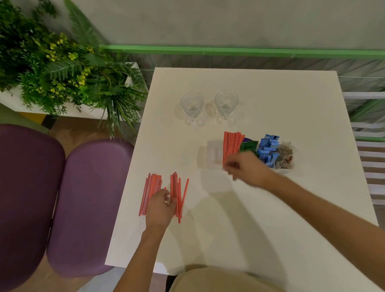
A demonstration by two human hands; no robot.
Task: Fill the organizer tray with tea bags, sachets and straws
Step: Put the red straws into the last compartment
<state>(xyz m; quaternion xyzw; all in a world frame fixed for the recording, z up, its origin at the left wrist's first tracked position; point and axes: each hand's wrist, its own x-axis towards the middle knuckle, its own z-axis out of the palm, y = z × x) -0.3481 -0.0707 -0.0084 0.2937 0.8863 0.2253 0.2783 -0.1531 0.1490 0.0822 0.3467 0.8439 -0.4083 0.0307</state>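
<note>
No word, brand or number can be read anywhere. The blue sachets [268, 149] toward the right of the surface [268, 211] carry pale lettering, but it is too small and blurred to make out. The green packet [249, 146] just left of them shows only a faint light mark, also unreadable.

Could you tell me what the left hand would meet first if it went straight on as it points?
The left hand would meet the loose straws around it, lying along that line. Beyond them the table looks bare, perhaps up to the left glass; depth is unclear.
</note>
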